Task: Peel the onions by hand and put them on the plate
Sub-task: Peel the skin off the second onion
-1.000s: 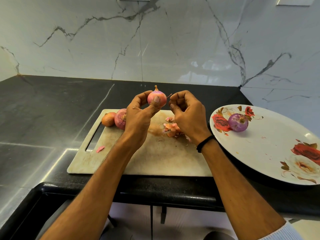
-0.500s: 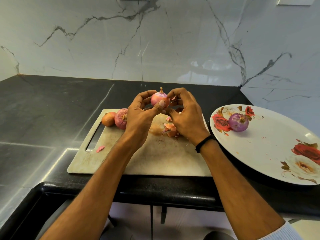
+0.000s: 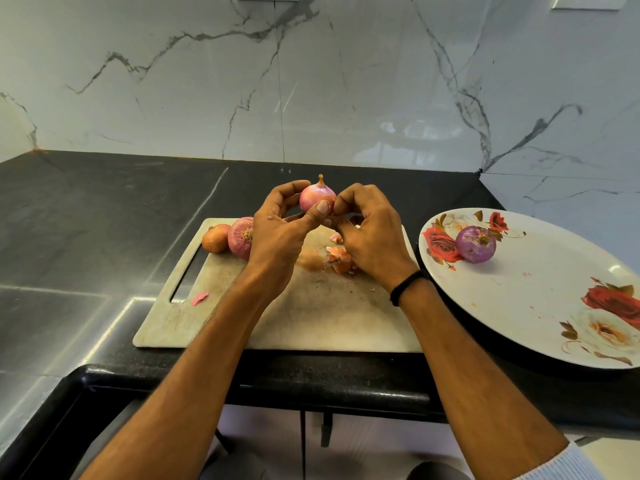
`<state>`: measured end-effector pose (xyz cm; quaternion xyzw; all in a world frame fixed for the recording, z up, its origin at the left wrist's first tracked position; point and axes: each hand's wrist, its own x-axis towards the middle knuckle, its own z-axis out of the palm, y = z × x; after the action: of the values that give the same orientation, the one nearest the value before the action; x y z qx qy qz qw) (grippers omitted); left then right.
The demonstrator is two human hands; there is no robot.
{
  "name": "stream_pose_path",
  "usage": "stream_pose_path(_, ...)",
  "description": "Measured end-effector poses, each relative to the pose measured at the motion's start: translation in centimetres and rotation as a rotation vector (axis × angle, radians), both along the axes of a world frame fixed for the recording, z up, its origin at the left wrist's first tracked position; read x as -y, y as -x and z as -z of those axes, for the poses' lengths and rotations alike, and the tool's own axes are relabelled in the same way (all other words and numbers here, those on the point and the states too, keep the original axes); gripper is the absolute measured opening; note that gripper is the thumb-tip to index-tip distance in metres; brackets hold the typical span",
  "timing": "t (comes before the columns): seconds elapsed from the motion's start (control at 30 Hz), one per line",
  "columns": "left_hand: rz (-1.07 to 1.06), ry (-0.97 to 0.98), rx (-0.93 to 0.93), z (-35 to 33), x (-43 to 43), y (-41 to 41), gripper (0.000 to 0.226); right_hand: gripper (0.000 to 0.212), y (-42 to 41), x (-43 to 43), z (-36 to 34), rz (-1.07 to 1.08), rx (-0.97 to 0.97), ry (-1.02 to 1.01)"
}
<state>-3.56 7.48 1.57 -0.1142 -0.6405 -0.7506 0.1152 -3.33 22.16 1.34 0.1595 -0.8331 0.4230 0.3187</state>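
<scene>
My left hand grips a pink onion above the cutting board, stem tip pointing up, thumb pressed on its front. My right hand meets it from the right, fingertips pinching at the onion's lower right side. Two unpeeled onions, one orange-brown and one pink-red, lie at the board's far left corner. A peeled purple onion sits on the flowered white plate to the right. Loose skins lie on the board beneath my hands.
The board lies on a black counter against a marbled wall. A small pink skin scrap lies by the board's handle slot. The plate overhangs the counter's right front. The counter's front edge runs just below the board.
My right hand has moved left from beside the onion and closed in on it, fingertips now at its lower right side. The left hand has kept the onion raised in about the same place.
</scene>
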Motion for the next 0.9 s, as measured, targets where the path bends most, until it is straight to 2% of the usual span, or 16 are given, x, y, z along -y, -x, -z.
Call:
stream_pose_path(0.17, -0.016, -0.005, 0.004, -0.09, -0.07, -0.04, 0.056, 0.033, -0.19, 0.12, -0.36, -0.072, 0.044, 0.093)
stream_pose_path(0.53, 0.003, 0.031, 0.012, -0.18, -0.07, -0.21, 0.05, 0.006, 0.31, -0.24, -0.08, 0.003, -0.014, 0.174)
stream_pose_path(0.7, -0.009, 0.045, 0.02, 0.02, -0.13, -0.03, 0.049, 0.003, 0.25, -0.08, -0.14, 0.034, -0.032, 0.138)
stream_pose_path(0.9, -0.012, -0.051, 0.03, 0.03, 0.0, -0.13, 0.074, 0.008, 0.18, 0.05, -0.11, 0.008, 0.011, 0.108)
